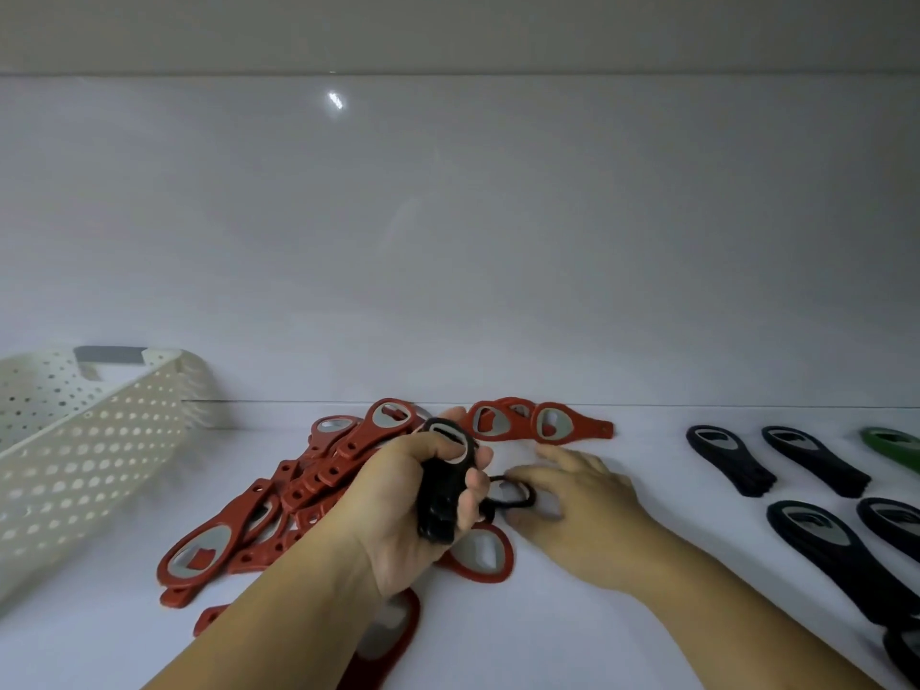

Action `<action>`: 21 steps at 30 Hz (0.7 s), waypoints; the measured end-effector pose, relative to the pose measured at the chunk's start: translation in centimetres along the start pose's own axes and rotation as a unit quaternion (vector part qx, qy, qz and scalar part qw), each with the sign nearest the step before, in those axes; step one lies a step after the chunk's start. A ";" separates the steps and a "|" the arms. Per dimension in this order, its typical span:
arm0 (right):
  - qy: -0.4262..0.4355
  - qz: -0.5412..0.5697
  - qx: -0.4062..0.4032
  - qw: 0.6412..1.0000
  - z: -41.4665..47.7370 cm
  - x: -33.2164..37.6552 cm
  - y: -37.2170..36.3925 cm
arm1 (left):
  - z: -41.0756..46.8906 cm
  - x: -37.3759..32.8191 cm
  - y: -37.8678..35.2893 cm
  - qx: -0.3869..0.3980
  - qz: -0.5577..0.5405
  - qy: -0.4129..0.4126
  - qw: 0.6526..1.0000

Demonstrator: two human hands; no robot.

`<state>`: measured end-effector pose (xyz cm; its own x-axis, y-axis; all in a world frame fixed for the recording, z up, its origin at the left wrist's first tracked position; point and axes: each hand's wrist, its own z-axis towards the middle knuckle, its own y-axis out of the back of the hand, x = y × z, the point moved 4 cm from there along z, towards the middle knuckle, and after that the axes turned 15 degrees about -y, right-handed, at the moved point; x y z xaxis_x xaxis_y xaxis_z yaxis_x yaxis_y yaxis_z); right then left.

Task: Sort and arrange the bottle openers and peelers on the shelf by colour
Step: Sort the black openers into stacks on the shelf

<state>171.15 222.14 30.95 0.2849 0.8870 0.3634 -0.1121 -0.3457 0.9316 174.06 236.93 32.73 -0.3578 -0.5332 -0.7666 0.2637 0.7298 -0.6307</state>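
A heap of several red bottle openers (279, 495) lies on the white shelf (647, 465) in front of me. My left hand (418, 510) grips a bunch of black bottle openers (443, 485) upright above the heap. Just to the right, my right hand (577, 495) pinches another black opener (515, 493) that lies on the shelf at the heap's edge. Several black openers (816, 460) lie in rows at the right, apart from the heap. One green opener (891, 443) shows at the far right edge.
A cream perforated plastic basket (74, 455) stands tilted at the left, close to the red heap. The shelf's glossy white back wall (448, 241) rises right behind the openers. Bare shelf surface lies between the red heap and the black rows.
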 end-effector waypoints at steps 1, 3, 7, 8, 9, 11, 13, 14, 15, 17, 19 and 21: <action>0.016 0.009 -0.019 1.000 0.0 0.1 0.1 | -0.1 0.0 0.0 -0.006 0.003 0.003 1.000; 0.032 0.033 -0.058 0.997 0.0 0.1 0.5 | -0.3 0.1 -0.2 -0.014 0.011 0.012 1.000; -0.011 0.120 -0.134 0.984 0.3 -1.0 1.8 | -0.2 0.6 -0.5 -0.006 0.028 0.025 0.999; -0.026 0.167 -0.166 0.972 0.1 -1.2 2.6 | -0.1 0.7 -0.3 -0.010 0.046 0.020 0.999; -0.038 0.229 -0.192 0.953 0.0 -1.5 3.4 | 0.0 0.9 -0.3 -0.012 0.066 0.013 0.998; -0.038 0.367 -0.192 0.909 -0.4 -1.9 4.8 | -0.3 1.2 -0.6 -0.008 0.097 0.014 0.995; -0.002 0.455 -0.107 0.884 -0.9 -1.1 5.4 | -0.4 1.7 -0.7 0.007 0.113 0.027 0.993; 0.022 0.457 -0.061 0.887 -1.3 -0.4 5.3 | -0.4 1.9 -0.8 0.022 0.120 0.039 0.992; 0.049 0.437 -0.033 0.898 -1.7 0.3 5.1 | -0.4 2.0 -0.9 0.049 0.129 0.047 0.989; 0.089 0.385 -0.023 0.918 -2.2 1.3 4.8 | -0.8 1.9 -1.6 0.132 0.149 0.053 0.979; 0.105 0.364 -0.033 0.925 -2.4 1.5 5.1 | -1.6 1.4 -2.5 0.221 0.171 0.038 0.959; 0.119 0.377 -0.027 0.918 -2.7 1.4 5.2 | -1.9 1.1 -3.0 0.277 0.166 0.026 0.946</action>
<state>168.38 222.44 36.32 -0.1089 0.4458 0.8885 -0.2412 -0.8790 0.4114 171.16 235.01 34.04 -0.2126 -0.2822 -0.9355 0.7930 0.5096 -0.3340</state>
